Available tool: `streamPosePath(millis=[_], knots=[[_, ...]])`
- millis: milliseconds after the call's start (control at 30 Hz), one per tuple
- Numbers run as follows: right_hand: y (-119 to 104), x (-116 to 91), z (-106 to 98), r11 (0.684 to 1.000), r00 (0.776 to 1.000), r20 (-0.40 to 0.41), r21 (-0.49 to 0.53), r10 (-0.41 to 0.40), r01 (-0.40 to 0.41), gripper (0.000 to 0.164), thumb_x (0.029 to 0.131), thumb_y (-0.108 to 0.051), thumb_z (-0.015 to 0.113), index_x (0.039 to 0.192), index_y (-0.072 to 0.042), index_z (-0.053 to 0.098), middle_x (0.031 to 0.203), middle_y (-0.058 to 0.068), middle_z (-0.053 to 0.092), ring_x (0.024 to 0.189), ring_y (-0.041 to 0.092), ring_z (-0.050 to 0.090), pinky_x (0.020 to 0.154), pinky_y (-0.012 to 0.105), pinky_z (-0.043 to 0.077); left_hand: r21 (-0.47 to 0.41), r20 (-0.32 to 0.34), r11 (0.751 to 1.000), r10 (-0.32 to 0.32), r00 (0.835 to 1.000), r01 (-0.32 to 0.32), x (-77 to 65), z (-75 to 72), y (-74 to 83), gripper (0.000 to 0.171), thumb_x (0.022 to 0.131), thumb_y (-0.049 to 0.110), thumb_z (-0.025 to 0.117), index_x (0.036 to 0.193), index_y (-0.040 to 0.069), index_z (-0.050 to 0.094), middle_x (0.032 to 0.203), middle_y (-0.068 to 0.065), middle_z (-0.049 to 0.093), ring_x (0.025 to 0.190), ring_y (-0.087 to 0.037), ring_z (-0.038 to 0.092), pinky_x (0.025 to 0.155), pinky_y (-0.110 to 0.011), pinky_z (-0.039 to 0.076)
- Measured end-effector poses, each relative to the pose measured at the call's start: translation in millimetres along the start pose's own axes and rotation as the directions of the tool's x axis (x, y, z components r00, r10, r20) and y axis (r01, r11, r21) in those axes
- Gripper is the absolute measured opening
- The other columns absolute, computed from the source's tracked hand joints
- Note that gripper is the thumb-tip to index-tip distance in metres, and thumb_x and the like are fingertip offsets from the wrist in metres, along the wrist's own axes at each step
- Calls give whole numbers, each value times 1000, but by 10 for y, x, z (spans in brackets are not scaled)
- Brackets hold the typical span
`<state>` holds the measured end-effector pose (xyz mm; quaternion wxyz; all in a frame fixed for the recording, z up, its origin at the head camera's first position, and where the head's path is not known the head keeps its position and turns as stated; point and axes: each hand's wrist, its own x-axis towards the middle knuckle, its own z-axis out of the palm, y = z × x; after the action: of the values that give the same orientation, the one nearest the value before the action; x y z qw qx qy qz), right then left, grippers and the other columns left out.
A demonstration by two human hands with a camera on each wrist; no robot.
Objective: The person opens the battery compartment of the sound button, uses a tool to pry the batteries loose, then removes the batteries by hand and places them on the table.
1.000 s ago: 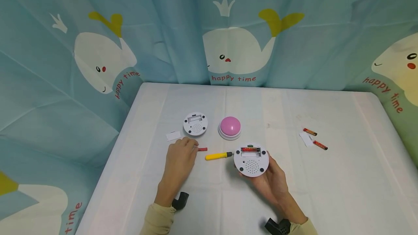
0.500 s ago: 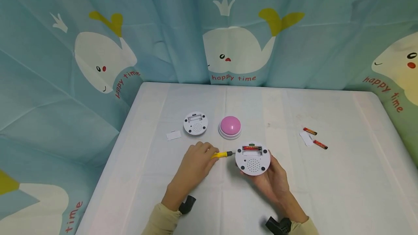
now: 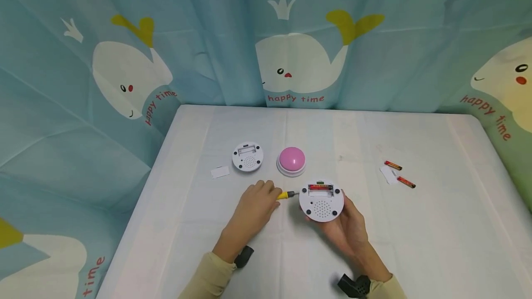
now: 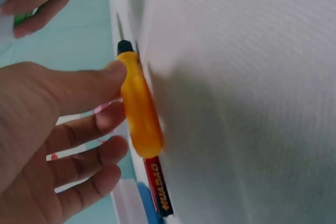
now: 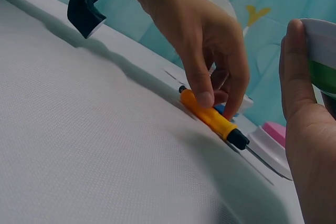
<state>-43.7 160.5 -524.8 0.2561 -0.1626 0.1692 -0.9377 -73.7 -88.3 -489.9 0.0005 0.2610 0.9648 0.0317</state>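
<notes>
At mid-table, my left hand (image 3: 256, 204) pinches the yellow handle of a screwdriver (image 4: 140, 109) between thumb and fingers. The screwdriver lies low over the tabletop, its metal tip pointing right. A red and black battery (image 4: 158, 186) lies just beyond the handle's end; the hand hides it in the head view. My right hand (image 3: 345, 227) holds up a round white push-button light (image 3: 321, 206), underside showing. Its battery compartment is uncovered, and a red battery (image 3: 320, 187) sits in the upper part of it.
Behind my hands are an upturned white round unit (image 3: 247, 163) with its compartment uncovered, and a pink-topped button unit (image 3: 292, 159). A small white cover (image 3: 220, 172) lies left. At right, another cover (image 3: 388, 175) lies near two batteries (image 3: 406, 182). A curtain (image 3: 232, 59) surrounds the white table (image 3: 415, 243).
My left hand has moved right from the loose battery to the screwdriver handle and now takes hold of it. The right hand keeps holding the light in nearly the same place.
</notes>
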Motion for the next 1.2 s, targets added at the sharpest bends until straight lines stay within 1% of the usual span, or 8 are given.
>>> streamPosePath(millis=[267, 433, 600, 733, 867, 933, 1067, 1200], knots=[[-34, -13, -15, 1000, 1000, -17, -9, 0, 0, 58, 114, -36, 6, 157, -12, 37, 158, 12, 49, 140, 38, 55, 113, 46, 48, 105, -25, 994, -31, 999, 33, 73, 59, 58, 32, 90, 24, 83, 118, 12, 73, 104, -3, 65, 88, -16, 57, 73, -26, 55], [-67, -20, -33, 1000, 999, -33, -14, -11, 11, 59, 113, -37, 7, 156, -12, 38, 157, 11, 50, 139, 33, 55, 113, 46, 48, 52, -47, 996, -66, 997, 69, 44, 60, 36, 28, 90, 18, 83, 116, 11, 74, 106, -4, 64, 91, -17, 57, 73, -26, 56], [-102, -25, -32, 998, 997, -32, -18, -65, 64, 61, 112, -34, 5, 155, -8, 39, 158, 13, 49, 139, 37, 55, 113, 47, 48, -83, -61, 988, -132, 989, 127, -62, -22, -28, 21, 92, 16, 80, 113, 12, 74, 106, -3, 70, 91, -17, 60, 77, -27, 57], [-130, -28, -6, 993, 992, -34, -28, -118, 117, 60, 112, -33, 7, 155, -7, 39, 159, 13, 48, 142, 37, 53, 116, 49, 47, -240, -28, 946, -233, 972, 220, -180, -131, -78, 20, 93, 15, 78, 113, 13, 74, 101, -1, 74, 85, -16, 61, 76, -29, 57], [-148, -26, 16, 986, 985, -34, -25, -167, 166, 58, 111, -29, 10, 158, -5, 32, 162, 13, 42, 146, 33, 48, 119, 51, 43, -383, 24, 869, -330, 944, 313, -308, -252, -85, 27, 95, 18, 77, 121, 14, 72, 113, -2, 77, 94, -17, 66, 86, -35, 60], [-156, -23, 18, 983, 982, -26, -13, -186, 185, 59, 109, -26, 8, 159, -4, 28, 164, 13, 39, 148, 33, 45, 121, 52, 40, -450, 22, 833, -348, 937, 320, -361, -306, -62, 29, 94, 18, 78, 122, 14, 71, 121, -2, 76, 101, -18, 68, 92, -39, 61], [-168, -8, 0, 977, 977, 11, -27, -211, 212, 60, 107, -20, 7, 163, -4, 20, 167, 12, 32, 152, 31, 40, 124, 51, 37, -559, -36, 792, -319, 947, 245, -429, -391, 38, 26, 93, 16, 80, 117, 17, 71, 118, 2, 75, 102, -15, 68, 95, -38, 60], [-174, 16, -14, 965, 972, 30, -118, -233, 235, 61, 105, -15, 7, 165, -6, 12, 167, 12, 28, 153, 30, 37, 124, 46, 38, -606, -88, 784, -238, 967, 138, -431, -427, 170, 25, 93, 16, 80, 116, 18, 70, 111, 6, 72, 99, -10, 66, 94, -33, 60]])
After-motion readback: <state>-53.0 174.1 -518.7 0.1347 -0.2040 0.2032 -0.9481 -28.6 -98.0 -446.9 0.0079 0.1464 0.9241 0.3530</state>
